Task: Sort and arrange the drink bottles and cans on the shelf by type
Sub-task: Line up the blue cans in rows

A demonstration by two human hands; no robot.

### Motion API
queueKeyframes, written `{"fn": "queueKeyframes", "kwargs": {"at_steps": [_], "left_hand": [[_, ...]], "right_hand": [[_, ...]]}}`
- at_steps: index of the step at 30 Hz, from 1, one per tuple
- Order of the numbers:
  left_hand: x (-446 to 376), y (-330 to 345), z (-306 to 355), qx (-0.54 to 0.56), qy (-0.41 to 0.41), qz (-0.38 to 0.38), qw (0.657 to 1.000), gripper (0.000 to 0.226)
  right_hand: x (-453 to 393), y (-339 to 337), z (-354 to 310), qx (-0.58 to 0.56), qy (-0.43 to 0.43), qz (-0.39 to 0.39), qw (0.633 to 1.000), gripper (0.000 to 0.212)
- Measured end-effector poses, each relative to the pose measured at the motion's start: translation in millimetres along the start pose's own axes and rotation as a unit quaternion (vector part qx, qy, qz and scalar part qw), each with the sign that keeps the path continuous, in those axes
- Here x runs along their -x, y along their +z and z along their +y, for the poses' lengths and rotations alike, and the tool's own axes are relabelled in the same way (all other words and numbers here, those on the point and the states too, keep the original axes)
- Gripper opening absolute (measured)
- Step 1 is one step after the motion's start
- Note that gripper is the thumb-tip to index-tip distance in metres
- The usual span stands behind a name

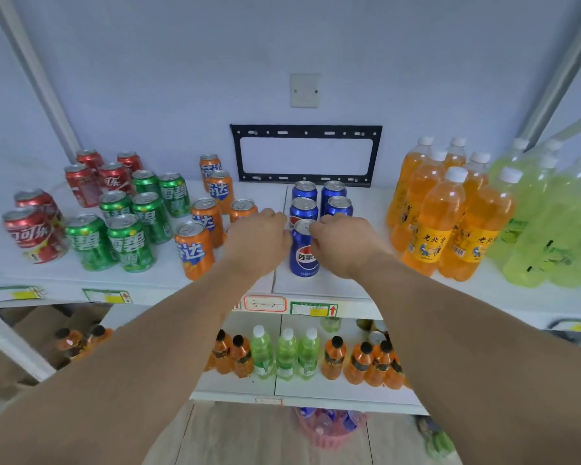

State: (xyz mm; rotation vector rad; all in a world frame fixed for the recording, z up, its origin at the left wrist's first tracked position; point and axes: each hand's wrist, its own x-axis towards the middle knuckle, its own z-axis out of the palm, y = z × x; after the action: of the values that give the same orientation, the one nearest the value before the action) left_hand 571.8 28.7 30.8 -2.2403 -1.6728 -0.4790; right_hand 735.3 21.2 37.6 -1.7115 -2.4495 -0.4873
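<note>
On the top shelf (pixel 326 286) your drinks already stand grouped by type, the orange bottles (pixel 440 209) well off to the right. Beside your left hand (pixel 257 239), fingers curled on something I cannot make out, an orange can (pixel 195 250) sits near the shelf's front edge; an elbow nudge could tip it off. Your right hand (pixel 344 241) pinches the front blue can (pixel 304 251) high at its rim, so it may topple against its neighbours.

Both bare arms outstretched, left hand (pixel 260 239) and right hand (pixel 344 241) knuckles-up, fingers curled downward.
</note>
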Motion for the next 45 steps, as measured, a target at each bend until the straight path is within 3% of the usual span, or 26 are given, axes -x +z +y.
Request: {"fn": "queueKeyframes", "kwargs": {"at_steps": [4,15,20,25,35,38,45], "left_hand": [[-10.0,-14.5,-42.4,-0.113,0.066,0.042,0.99,0.028],[-42.8,-13.8,-166.6,-0.127,0.152,0.04,0.979,0.019],[-66.4,-3.8,-199.8,-0.129,0.14,0.045,0.981,0.03],[-104.2,20.5,-226.4,-0.126,0.123,0.025,0.984,0.028],[-192.6,67.5,-262.3,-0.147,0.108,-0.041,0.982,0.032],[-209.3,82.4,-269.0,-0.123,0.084,-0.075,0.986,0.034],[-245.1,124.9,-276.9,-0.011,0.005,-0.143,0.99,0.046]], "right_hand": [[-29.8,-13.4,-18.6,0.021,-0.012,0.005,1.0,0.019],[-140.1,-27.2,-87.6,0.026,-0.028,0.022,0.999,0.027],[-183.4,-22.0,-94.8,-0.047,0.042,-0.002,0.998,0.032],[-234.9,0.6,-84.9,-0.18,0.111,-0.094,0.973,0.053],[-339.8,74.0,-69.1,-0.247,0.078,-0.204,0.944,0.078],[-357.7,95.1,-77.5,-0.263,0.066,-0.242,0.932,0.07],[-368.3,115.6,-75.1,-0.302,0.078,-0.272,0.91,0.09]]}}
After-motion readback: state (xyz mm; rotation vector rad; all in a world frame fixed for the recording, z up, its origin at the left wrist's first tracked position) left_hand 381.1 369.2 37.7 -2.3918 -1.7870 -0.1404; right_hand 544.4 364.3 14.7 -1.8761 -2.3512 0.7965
